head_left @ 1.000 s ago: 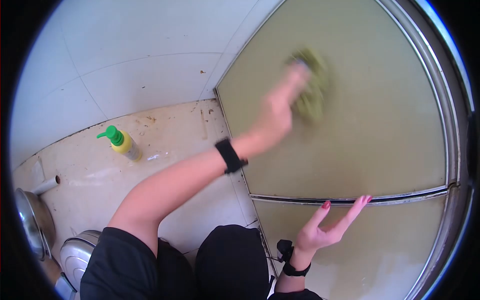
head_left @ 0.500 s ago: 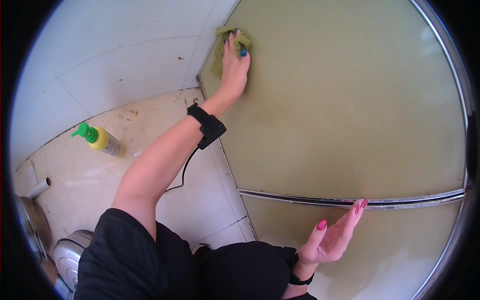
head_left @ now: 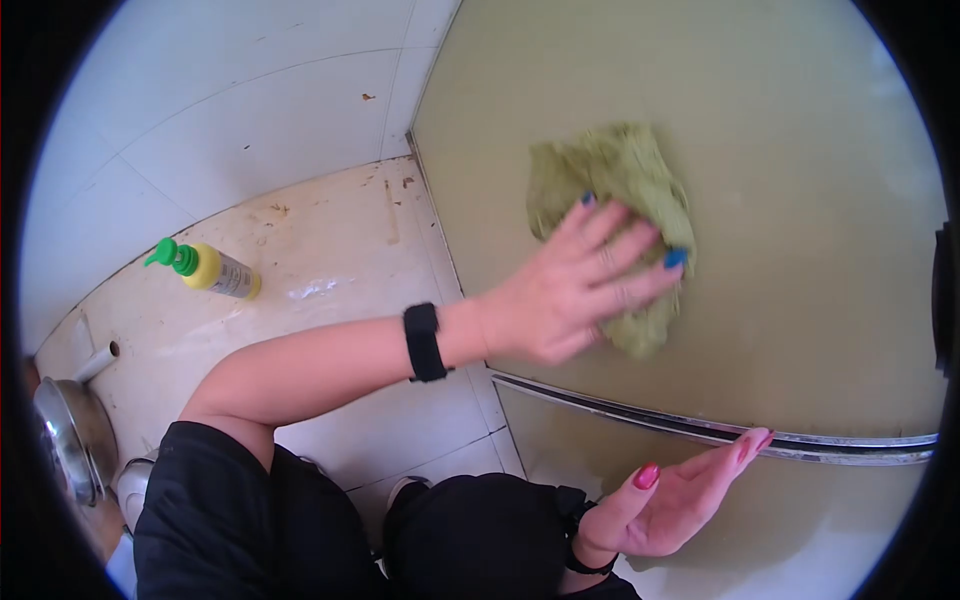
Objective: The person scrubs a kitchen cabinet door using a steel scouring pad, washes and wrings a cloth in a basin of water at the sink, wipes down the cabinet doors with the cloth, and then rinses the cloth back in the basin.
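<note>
My left hand (head_left: 570,285) presses a crumpled green cloth (head_left: 610,165) flat against a large greenish frosted panel (head_left: 800,250). Its fingers are bent and somewhat spread over the cloth, slightly blurred by motion. Lower right, my right hand (head_left: 665,505) is open, holding nothing, with thumb and fingers stretched apart. Its fingertips reach the metal rail (head_left: 620,411) that crosses the panel; whether they touch it I cannot tell.
A yellow pump bottle (head_left: 220,272) with a green top stands on the stained pale surface at left. Near it are a white tube (head_left: 98,361) and metal pans (head_left: 82,430). A tiled white wall (head_left: 270,120) borders the panel. A dark handle (head_left: 943,300) sits at far right.
My left hand has moved the cloth from the panel's upper left corner down and right to its middle. The cloth is more spread out. My right hand stays by the rail.
</note>
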`<action>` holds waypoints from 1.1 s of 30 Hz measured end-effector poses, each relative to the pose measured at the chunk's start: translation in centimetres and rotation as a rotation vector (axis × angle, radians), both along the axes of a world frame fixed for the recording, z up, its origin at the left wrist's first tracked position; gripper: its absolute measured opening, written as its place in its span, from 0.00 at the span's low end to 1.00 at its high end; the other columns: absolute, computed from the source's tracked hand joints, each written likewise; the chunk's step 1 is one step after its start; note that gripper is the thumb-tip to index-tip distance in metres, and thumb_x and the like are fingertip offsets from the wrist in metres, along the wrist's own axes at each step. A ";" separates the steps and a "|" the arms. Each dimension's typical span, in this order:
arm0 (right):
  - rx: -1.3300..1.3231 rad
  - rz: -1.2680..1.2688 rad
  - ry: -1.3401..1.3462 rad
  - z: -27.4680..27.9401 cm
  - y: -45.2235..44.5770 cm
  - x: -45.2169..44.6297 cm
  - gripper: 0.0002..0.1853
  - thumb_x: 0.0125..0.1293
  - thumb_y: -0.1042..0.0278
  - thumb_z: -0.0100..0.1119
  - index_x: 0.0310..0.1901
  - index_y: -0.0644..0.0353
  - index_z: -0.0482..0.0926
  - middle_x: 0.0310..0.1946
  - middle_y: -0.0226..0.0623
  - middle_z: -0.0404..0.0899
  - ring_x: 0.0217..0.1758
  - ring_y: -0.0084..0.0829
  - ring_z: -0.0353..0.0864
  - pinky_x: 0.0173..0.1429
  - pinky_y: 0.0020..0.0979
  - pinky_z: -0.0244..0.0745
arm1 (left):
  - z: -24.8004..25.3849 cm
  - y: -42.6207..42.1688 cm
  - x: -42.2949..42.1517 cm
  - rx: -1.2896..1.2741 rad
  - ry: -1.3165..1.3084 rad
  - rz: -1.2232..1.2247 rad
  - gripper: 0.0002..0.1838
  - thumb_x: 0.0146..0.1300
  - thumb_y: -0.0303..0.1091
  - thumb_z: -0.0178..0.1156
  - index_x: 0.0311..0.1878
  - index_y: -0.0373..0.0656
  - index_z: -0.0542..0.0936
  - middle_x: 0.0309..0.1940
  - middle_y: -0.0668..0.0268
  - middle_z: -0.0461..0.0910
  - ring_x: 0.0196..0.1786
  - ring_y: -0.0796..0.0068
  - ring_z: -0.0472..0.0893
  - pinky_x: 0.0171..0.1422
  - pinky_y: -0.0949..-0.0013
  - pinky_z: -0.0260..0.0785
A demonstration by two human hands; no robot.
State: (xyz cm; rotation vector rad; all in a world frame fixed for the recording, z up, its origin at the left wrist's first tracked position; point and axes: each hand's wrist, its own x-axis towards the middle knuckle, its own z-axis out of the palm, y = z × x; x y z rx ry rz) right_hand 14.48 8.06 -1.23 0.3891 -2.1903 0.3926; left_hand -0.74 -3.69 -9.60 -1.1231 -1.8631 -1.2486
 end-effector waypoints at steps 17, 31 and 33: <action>-0.090 -0.087 -0.015 0.4 -3.9 -0.6 0.24 0.63 0.74 0.46 0.60 0.74 0.60 0.63 0.53 0.58 0.70 0.50 0.51 0.71 0.47 0.44 | -2.0 0.4 3.8 0.009 0.186 -0.443 0.24 0.54 0.25 0.53 0.57 0.50 0.72 0.54 0.65 0.71 0.60 0.62 0.69 0.59 0.62 0.66; -0.044 -0.058 -0.100 -0.3 -2.7 0.2 0.24 0.59 0.77 0.46 0.59 0.74 0.63 0.62 0.54 0.60 0.69 0.52 0.52 0.71 0.51 0.39 | 0.5 -7.4 -10.5 0.912 -0.904 -0.130 0.25 0.56 0.25 0.49 0.60 0.34 0.67 0.48 0.63 0.76 0.52 0.75 0.72 0.57 0.74 0.63; -0.024 -0.052 -0.106 -0.4 -2.2 0.3 0.24 0.59 0.76 0.47 0.59 0.75 0.63 0.62 0.54 0.60 0.69 0.52 0.53 0.71 0.51 0.39 | 1.3 -4.9 -8.4 0.852 -0.700 -0.152 0.26 0.54 0.25 0.49 0.60 0.35 0.67 0.50 0.60 0.75 0.53 0.70 0.73 0.60 0.71 0.62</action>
